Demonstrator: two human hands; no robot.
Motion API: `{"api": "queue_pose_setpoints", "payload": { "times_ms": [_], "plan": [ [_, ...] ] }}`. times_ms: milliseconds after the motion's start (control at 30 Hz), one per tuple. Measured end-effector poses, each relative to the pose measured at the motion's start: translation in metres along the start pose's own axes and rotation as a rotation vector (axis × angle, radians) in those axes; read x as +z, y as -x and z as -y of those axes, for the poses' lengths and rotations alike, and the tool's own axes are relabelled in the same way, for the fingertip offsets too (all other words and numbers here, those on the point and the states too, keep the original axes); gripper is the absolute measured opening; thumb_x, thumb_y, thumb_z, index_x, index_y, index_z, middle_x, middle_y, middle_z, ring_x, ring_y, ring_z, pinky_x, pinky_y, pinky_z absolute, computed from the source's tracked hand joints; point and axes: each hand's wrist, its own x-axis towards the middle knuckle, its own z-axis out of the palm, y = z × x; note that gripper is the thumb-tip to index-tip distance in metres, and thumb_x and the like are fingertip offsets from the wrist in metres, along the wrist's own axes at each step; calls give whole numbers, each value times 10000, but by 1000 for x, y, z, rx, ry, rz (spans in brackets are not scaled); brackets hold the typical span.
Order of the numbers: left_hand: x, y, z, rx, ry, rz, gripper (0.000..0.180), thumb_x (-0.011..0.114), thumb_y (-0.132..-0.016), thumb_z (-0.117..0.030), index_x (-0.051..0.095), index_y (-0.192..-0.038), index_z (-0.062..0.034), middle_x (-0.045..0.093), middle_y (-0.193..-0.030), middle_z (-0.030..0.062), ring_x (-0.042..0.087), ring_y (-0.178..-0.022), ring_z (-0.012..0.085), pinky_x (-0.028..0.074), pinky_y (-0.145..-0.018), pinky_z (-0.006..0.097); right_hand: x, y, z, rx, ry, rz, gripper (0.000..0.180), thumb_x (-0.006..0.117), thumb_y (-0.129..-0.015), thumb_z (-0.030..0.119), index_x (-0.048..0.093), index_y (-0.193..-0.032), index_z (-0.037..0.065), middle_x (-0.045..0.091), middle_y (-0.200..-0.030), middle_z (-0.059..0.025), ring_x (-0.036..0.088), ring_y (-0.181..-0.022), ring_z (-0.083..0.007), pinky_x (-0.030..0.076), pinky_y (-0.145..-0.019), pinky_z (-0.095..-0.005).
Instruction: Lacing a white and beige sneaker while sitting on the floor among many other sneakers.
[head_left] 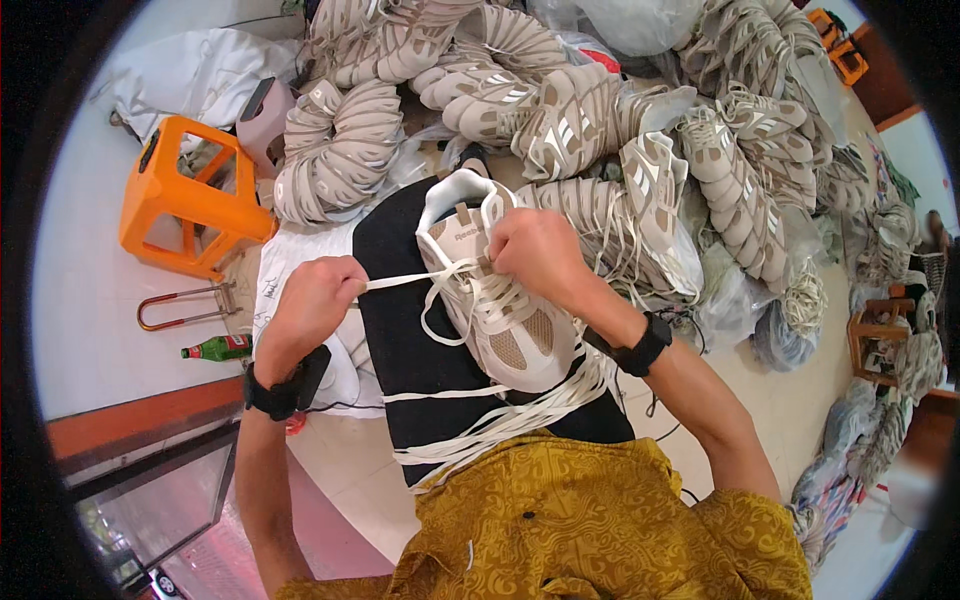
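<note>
A beige and white sneaker upper [512, 345] lies on the black cloth [392, 330] over my lap, toe toward me. My left hand [315, 305] is closed on one end of a cream shoelace [400, 281], which runs taut to the upper's top eyelets. Beside the tongue, my right hand [540, 250] is closed at the upper's right eyelet edge; what its fingers pinch is hidden. A loose loop of lace hangs at the upper's left side. Several more cream laces [470, 440] lie across the black cloth nearer my body.
Stacks of nested sneaker uppers [345, 150] cover the floor ahead and to the right. An orange plastic stool [190, 195] stands at left, near a hacksaw-like frame [180, 308] and a green bottle [218, 348]. A bundle of laces [803, 300] lies at right among plastic bags.
</note>
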Motion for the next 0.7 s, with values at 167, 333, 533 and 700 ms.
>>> {"api": "queue_pose_setpoints", "payload": {
  "times_ms": [167, 333, 533, 700],
  "plan": [
    [-8, -2, 8, -111, -41, -36, 147, 496, -751, -111, 589, -751, 3, 575, -697, 177, 556, -677, 340, 429, -615, 389, -18, -2, -12, -99, -236, 14, 113, 588, -575, 52, 628, -677, 83, 576, -699, -62, 559, -643, -237, 462, -581, -347],
    [1, -8, 10, -88, -141, -91, 143, 488, -756, -108, 585, -735, -5, 575, -701, 173, 554, -689, 336, 429, -628, 401, -15, -9, -2, -620, 40, -19, 182, 553, -609, 40, 614, -765, 112, 585, -785, -31, 561, -784, -217, 473, -590, -348],
    [-1, -10, 18, -44, -222, -169, 131, 491, -757, -111, 580, -718, -24, 572, -719, 160, 539, -734, 332, 425, -654, 409, -22, -25, 3, -551, 334, 295, 136, 551, -608, 47, 609, -720, 98, 588, -693, -42, 581, -655, -245, 469, -569, -347],
    [-14, -8, 21, -58, -152, -199, 110, 498, -758, -87, 577, -731, -14, 567, -721, 171, 541, -731, 337, 424, -660, 401, -23, -26, -7, -486, -90, 142, 61, 581, -595, 56, 600, -649, 75, 575, -618, -63, 565, -590, -246, 445, -534, -347]
  ]
}}
